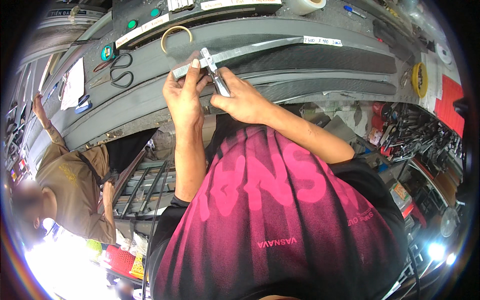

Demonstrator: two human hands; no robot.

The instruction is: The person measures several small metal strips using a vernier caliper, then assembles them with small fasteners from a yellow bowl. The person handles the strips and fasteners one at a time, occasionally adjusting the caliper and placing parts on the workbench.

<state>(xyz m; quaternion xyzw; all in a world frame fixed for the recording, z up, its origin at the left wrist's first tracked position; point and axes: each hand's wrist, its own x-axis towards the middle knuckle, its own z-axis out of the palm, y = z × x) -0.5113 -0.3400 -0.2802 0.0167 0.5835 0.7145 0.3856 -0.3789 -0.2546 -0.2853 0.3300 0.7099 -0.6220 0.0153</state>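
My left hand [184, 97] pinches the end of a long pleated mesh strip [255, 49], with the thumb on top and the fingers beneath. A pale edge band runs along this strip and carries a white paper label [322, 41]. My right hand [241, 100] is closed around the handles of silver metal pliers [212, 62]. Their head sits over the strip's end, right beside my left thumb; whether the jaws bite into it I cannot tell. A tan ring [176, 29], perhaps a tape roll, lies just beyond the dark mesh.
Black-handled scissors [121, 71] and a blue-and-white stapler [83, 104] lie left on the grey bench. More dark mesh strips [345, 61] stretch to the right, near a yellow bowl [420, 80] of small parts. Another person [75, 185] stands at the left.
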